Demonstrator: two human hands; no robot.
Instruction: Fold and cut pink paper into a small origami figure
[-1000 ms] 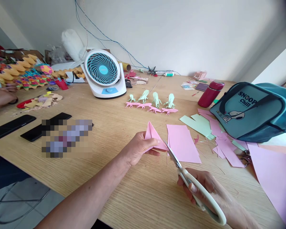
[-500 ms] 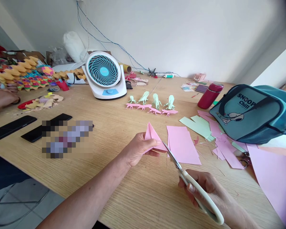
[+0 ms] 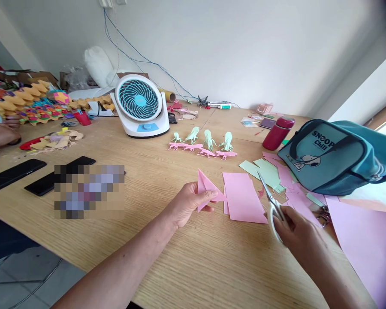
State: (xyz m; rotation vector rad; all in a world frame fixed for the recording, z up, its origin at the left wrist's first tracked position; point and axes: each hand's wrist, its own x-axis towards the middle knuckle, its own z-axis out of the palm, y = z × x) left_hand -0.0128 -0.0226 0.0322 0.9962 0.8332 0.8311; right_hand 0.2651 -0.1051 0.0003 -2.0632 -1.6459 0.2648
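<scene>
Between the thumb and fingers of my left hand [image 3: 193, 201] is a folded pink paper triangle [image 3: 206, 185], its tip pointing right. My right hand [image 3: 294, 227] is closed on white-handled scissors [image 3: 273, 210], held apart from the folded paper, with the blades pointing up and away. A stack of pink paper sheets [image 3: 244, 197] lies on the table between my hands. Farther back stand several pale green folded paper insects [image 3: 209, 140], with several pink folded paper insects [image 3: 207, 152] lined up in front of them.
A white and blue fan [image 3: 140, 105] stands at back left. At right are a red flask [image 3: 278, 133], a teal bag [image 3: 328, 154] and green paper strips [image 3: 260, 171]. Black phones [image 3: 61, 176] lie left. Another person's hand [image 3: 1, 135] rests at far left.
The scissors have left the folded paper's edge and moved right and away from me in my right hand. My left hand still holds the folded paper in about the same place.
</scene>
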